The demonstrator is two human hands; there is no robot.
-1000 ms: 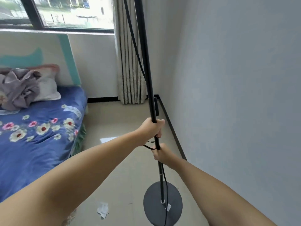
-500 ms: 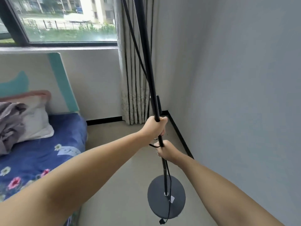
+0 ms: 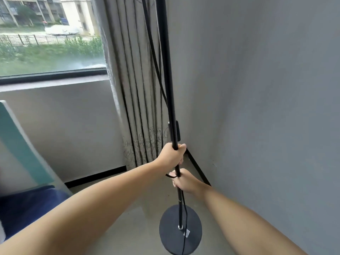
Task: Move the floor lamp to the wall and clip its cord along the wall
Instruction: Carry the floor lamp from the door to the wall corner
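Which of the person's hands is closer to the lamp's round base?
The right hand. It grips the lamp pole lower down, just above the round base. The left hand has its grip higher on the same pole, directly above the right hand, so farther from the base.

Grey pleated curtain [image 3: 136, 85] beside window [image 3: 49, 37] — blue bedding [image 3: 27, 205] lower left.

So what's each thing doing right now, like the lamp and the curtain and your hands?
Tall black floor lamp pole: upright, gripped by both hands.
Round black lamp base: near the grey wall; whether it rests on the floor, cannot tell.
Thin black cord: hanging loose beside the pole, not clipped.
Left hand: closed round the pole, upper.
Right hand: closed round the pole, lower.
Beige pleated curtain: drawn aside into the corner.
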